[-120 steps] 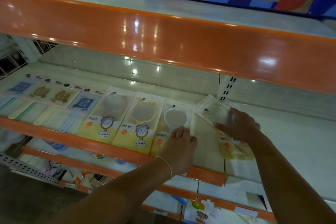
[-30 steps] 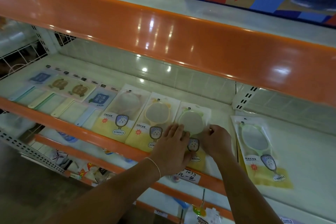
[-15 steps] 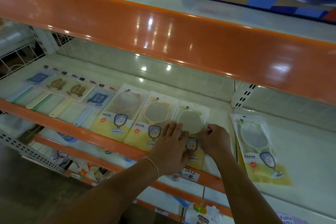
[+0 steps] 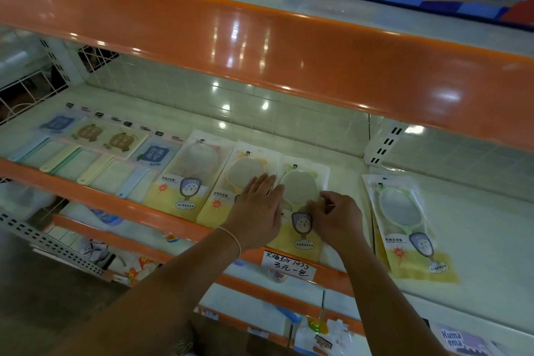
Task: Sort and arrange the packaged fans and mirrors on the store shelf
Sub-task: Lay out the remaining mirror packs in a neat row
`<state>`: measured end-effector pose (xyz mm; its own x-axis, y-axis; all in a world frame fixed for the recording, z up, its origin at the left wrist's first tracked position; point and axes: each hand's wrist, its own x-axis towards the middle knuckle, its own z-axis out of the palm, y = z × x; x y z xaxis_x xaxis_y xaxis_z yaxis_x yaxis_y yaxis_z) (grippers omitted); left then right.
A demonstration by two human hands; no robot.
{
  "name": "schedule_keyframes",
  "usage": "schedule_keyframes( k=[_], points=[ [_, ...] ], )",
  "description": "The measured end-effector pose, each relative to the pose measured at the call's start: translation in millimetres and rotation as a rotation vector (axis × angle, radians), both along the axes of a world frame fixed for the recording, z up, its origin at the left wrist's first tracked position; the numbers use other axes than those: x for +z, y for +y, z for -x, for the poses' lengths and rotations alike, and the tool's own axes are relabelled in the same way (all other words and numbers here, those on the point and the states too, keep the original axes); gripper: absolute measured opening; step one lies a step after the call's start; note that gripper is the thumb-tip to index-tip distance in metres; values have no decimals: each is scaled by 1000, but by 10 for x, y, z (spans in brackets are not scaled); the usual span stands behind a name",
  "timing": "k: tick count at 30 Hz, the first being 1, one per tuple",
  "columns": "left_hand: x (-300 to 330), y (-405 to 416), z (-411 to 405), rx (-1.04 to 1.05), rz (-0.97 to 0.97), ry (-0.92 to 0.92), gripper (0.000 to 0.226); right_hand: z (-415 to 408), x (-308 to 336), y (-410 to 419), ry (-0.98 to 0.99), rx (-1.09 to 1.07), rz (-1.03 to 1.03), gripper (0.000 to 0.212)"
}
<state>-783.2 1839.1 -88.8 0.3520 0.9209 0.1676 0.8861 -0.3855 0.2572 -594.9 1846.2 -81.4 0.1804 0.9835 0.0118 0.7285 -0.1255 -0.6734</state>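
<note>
1. Head view: the left hand (image 4: pixel 258 218) is lying flat, its fingers (image 4: pixel 261 182) straight, pressing on the seam between the yellow-framed mirror pack (image 4: pixel 239 182) and the green-framed mirror pack (image 4: pixel 300 205).
2. The right hand (image 4: pixel 336 221) is resting on that green-framed pack's right edge, fingers curled and seemingly pinching the sleeve, though the exact contact is hard to read.
3. Both packs are lying flat on the store shelf (image 4: pixel 476 211), in a row beside a pink-framed mirror pack (image 4: pixel 192 170); packaged fans (image 4: pixel 95 150) are sitting further left, and a second green mirror pack (image 4: pixel 404 222) is lying tilted, well apart to the right.
4. Judging by looks, each pack is light, the glossy sleeve is slippery, and the mirror is fragile; gripping the card edges looks safer than pressing the glass.
5. A handwritten price tag (image 4: pixel 289 264) is hanging on the orange shelf lip (image 4: pixel 95 196).
</note>
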Motion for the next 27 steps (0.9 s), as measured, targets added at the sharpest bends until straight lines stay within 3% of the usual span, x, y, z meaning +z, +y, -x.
schedule_keyframes(
  k=[7, 11, 18, 27],
  points=[
    [-62, -30, -9, -7, -10, 25, 48, 10, -28, -33, 22, 32, 11, 30],
    [-81, -37, 0, -4, 18, 54, 59, 15, -6, -63, 25, 40, -2, 25],
    [-90, -41, -2, -2, 31, 74, 67, -2, -61, -102, -13, 33, -13, 46],
    [57, -27, -192, -45, 28, 96, 72, -325, 107, -86, -75, -78, -62, 43]
  ],
)
